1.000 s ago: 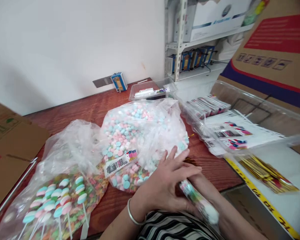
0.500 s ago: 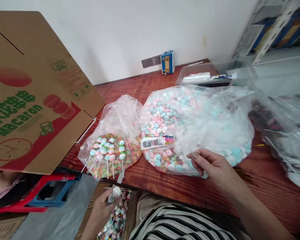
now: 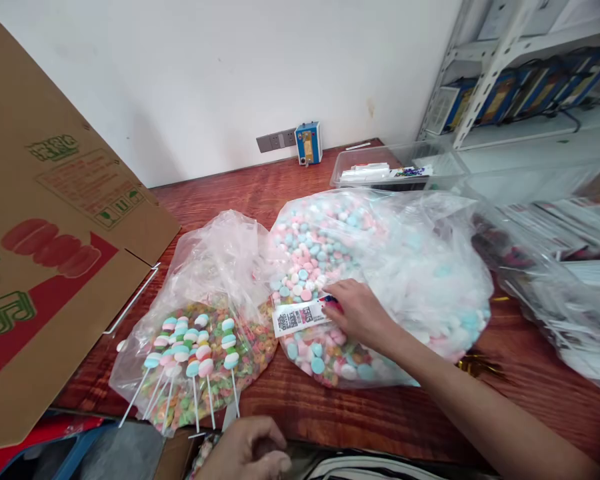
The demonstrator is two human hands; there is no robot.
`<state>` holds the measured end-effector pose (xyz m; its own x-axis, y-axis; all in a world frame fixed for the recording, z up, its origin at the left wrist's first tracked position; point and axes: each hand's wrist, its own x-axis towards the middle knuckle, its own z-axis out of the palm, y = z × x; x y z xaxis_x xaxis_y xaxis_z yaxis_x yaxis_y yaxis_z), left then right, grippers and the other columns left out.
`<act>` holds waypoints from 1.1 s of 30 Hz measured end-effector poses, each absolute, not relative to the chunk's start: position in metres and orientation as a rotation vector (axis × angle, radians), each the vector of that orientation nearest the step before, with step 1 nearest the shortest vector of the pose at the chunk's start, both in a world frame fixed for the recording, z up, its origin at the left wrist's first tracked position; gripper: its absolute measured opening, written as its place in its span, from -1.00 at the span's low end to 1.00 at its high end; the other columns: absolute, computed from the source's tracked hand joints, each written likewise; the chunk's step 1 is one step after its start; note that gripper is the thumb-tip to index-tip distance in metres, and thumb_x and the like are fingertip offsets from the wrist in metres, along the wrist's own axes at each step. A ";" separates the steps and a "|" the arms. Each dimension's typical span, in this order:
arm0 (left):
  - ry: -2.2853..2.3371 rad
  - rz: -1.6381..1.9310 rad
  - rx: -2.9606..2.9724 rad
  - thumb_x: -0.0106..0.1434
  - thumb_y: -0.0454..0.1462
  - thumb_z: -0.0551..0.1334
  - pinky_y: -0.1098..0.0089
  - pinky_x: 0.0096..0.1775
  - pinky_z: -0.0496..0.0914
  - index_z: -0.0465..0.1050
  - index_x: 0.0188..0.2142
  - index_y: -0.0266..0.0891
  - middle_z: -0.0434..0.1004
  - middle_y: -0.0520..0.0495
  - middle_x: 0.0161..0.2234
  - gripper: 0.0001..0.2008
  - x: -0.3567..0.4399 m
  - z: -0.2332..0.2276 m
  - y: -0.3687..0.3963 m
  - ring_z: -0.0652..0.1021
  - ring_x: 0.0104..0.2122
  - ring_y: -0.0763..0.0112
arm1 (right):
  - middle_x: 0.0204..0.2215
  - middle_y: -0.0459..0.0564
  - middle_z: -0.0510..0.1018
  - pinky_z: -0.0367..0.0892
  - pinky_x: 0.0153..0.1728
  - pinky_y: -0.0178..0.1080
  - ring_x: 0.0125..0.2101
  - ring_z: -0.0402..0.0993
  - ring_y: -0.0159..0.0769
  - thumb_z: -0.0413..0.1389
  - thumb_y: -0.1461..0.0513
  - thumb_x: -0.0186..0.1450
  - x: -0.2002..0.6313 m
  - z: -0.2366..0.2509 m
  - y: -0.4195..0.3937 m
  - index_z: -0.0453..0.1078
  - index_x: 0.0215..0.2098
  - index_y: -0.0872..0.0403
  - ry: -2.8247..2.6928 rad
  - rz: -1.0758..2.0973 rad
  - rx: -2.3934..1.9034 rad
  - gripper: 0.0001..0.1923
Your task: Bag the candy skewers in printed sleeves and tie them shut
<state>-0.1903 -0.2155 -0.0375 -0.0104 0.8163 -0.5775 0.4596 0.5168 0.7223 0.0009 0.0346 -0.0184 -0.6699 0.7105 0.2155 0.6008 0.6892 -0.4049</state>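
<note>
Right hand [image 3: 363, 313] fingertips pinch flat printed label card [image 3: 300, 316] atop crinkled clear bag [image 3: 380, 280] of round pastel candies, on the wooden table [image 3: 380, 413]. Left hand [image 3: 247, 453] fingers curled; contents unclear.

A packing workroom; bulk candy bags [image 3: 380, 267], cartons [image 3: 55, 220], metal shelving [image 3: 485, 67] show it.

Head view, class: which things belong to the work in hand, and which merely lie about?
In hand: right hand on the label card; bag of pastel candies; bag of lollipops; left hand.
Lying about: cardboard box; clear tray; blue charger.
</note>
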 end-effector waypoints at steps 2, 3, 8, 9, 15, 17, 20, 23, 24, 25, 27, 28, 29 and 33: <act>1.586 0.426 1.166 0.12 -0.10 0.30 0.50 -0.47 0.20 0.53 -0.41 -0.28 0.49 0.01 -0.51 -0.75 -0.178 -0.016 -0.189 0.43 -0.49 0.45 | -0.27 0.06 0.57 0.20 -0.16 -0.18 -0.18 0.43 -0.13 0.17 0.28 0.22 -0.016 -0.027 0.035 0.43 -0.25 0.09 -2.573 0.402 -1.043 -0.89; 1.524 0.429 1.183 0.08 -0.14 0.34 0.50 -0.46 0.20 0.54 -0.41 -0.28 0.50 0.01 -0.48 -0.78 -0.172 -0.007 -0.177 0.43 -0.47 0.46 | -0.28 0.05 0.57 0.19 -0.17 -0.19 -0.20 0.43 -0.14 0.17 0.30 0.22 -0.020 -0.031 0.035 0.42 -0.28 0.10 -2.578 0.390 -1.054 -0.92; 1.362 0.714 1.100 0.05 -0.23 0.37 0.46 -0.35 0.29 0.60 -0.28 -0.27 0.55 -0.05 -0.39 -0.77 -0.144 0.002 -0.132 0.46 -0.41 0.42 | -0.38 -0.02 0.57 0.15 -0.15 -0.19 -0.28 0.44 -0.22 0.07 0.34 0.31 -0.019 -0.036 0.037 0.39 -0.38 0.08 -2.610 0.325 -1.037 -0.88; 1.333 0.758 1.063 0.06 -0.23 0.36 0.46 -0.35 0.29 0.60 -0.28 -0.29 0.55 -0.05 -0.41 -0.78 -0.138 -0.003 -0.124 0.46 -0.42 0.42 | -0.40 -0.01 0.57 0.14 -0.11 -0.17 -0.29 0.44 -0.21 0.05 0.35 0.32 -0.017 -0.036 0.038 0.40 -0.39 0.08 -2.620 0.303 -1.023 -0.85; 1.071 0.995 0.717 0.16 -0.05 0.31 0.40 -0.33 0.39 0.57 -0.22 -0.32 0.59 -0.15 -0.36 -0.63 -0.101 -0.038 -0.090 0.54 -0.44 0.40 | -0.22 0.08 0.59 -0.03 0.16 -0.03 -0.13 0.44 -0.17 -0.04 0.39 0.34 -0.008 -0.026 0.041 0.41 -0.26 0.09 -2.600 0.193 -0.815 -0.80; 0.942 1.121 0.562 0.13 -0.04 0.34 0.38 -0.28 0.42 0.56 -0.21 -0.33 0.59 -0.21 -0.27 -0.60 -0.092 -0.043 -0.086 0.57 -0.37 0.36 | -0.32 0.05 0.58 0.07 0.12 -0.03 -0.23 0.45 -0.20 -0.09 0.36 0.38 -0.004 -0.017 0.040 0.37 -0.32 0.08 -2.534 0.237 -0.739 -0.78; 0.685 1.331 0.362 0.04 -0.05 0.42 0.31 -0.13 0.42 0.53 -0.10 -0.29 0.57 -0.21 -0.18 -0.51 -0.082 -0.043 -0.081 0.57 -0.20 0.27 | -0.51 -0.04 0.48 0.29 -0.14 -0.15 -0.38 0.40 -0.22 -0.11 0.27 0.41 0.007 0.003 0.035 0.27 -0.44 0.02 -2.470 0.450 -0.690 -0.72; 0.479 1.551 0.241 0.01 -0.02 0.43 0.24 -0.10 0.43 0.49 -0.03 -0.19 0.52 -0.15 -0.08 -0.45 -0.076 -0.037 -0.077 0.52 -0.10 0.22 | -0.51 -0.07 0.45 0.29 -0.36 -0.26 -0.39 0.38 -0.24 -0.09 0.21 0.41 0.023 0.024 0.027 0.27 -0.44 0.01 -2.463 0.703 -0.652 -0.73; 0.459 1.599 0.210 0.02 -0.02 0.43 0.25 -0.14 0.44 0.49 -0.04 -0.17 0.51 -0.13 -0.08 -0.47 -0.073 -0.035 -0.075 0.52 -0.11 0.23 | -0.50 -0.07 0.45 0.28 -0.37 -0.26 -0.40 0.38 -0.25 -0.08 0.20 0.41 0.030 0.028 0.024 0.30 -0.43 0.01 -2.465 0.767 -0.631 -0.74; 0.469 1.637 0.180 0.04 -0.05 0.42 0.28 -0.19 0.45 0.50 -0.07 -0.17 0.52 -0.10 -0.11 -0.53 -0.070 -0.034 -0.074 0.53 -0.16 0.26 | -0.50 -0.08 0.46 0.28 -0.37 -0.26 -0.40 0.39 -0.26 -0.07 0.19 0.41 0.036 0.030 0.022 0.32 -0.41 0.01 -2.462 0.823 -0.616 -0.75; 0.539 1.686 0.123 0.06 -0.13 0.43 0.36 -0.31 0.44 0.53 -0.20 -0.22 0.54 -0.06 -0.25 -0.67 -0.064 -0.030 -0.073 0.54 -0.30 0.35 | -0.48 -0.08 0.48 0.30 -0.35 -0.24 -0.41 0.41 -0.26 -0.01 0.18 0.39 0.045 0.027 0.016 0.38 -0.37 -0.01 -2.403 0.940 -0.638 -0.80; 0.581 1.713 0.094 0.05 -0.17 0.44 0.41 -0.37 0.42 0.53 -0.26 -0.24 0.52 -0.03 -0.33 -0.72 -0.061 -0.029 -0.073 0.53 -0.38 0.41 | -0.45 -0.07 0.50 0.32 -0.34 -0.23 -0.41 0.43 -0.26 0.03 0.16 0.37 0.049 0.023 0.012 0.40 -0.33 -0.02 -2.332 1.011 -0.685 -0.85; 0.612 1.725 0.067 0.03 -0.18 0.44 0.44 -0.43 0.39 0.53 -0.29 -0.25 0.49 -0.01 -0.38 -0.72 -0.058 -0.027 -0.074 0.51 -0.43 0.43 | -0.42 -0.06 0.52 0.34 -0.32 -0.22 -0.39 0.45 -0.24 0.09 0.14 0.34 0.051 0.018 0.008 0.41 -0.29 -0.04 -2.222 1.097 -0.745 -0.89; 0.675 1.803 0.039 -0.03 -0.15 0.47 0.48 -0.55 0.29 0.54 -0.26 -0.28 0.48 -0.03 -0.40 -0.64 -0.056 -0.023 -0.076 0.47 -0.51 0.47 | -0.28 0.03 0.56 0.40 -0.33 -0.17 -0.37 0.50 -0.18 0.25 0.07 0.20 0.047 -0.007 -0.013 0.43 -0.18 -0.11 -1.798 1.424 -0.969 -0.76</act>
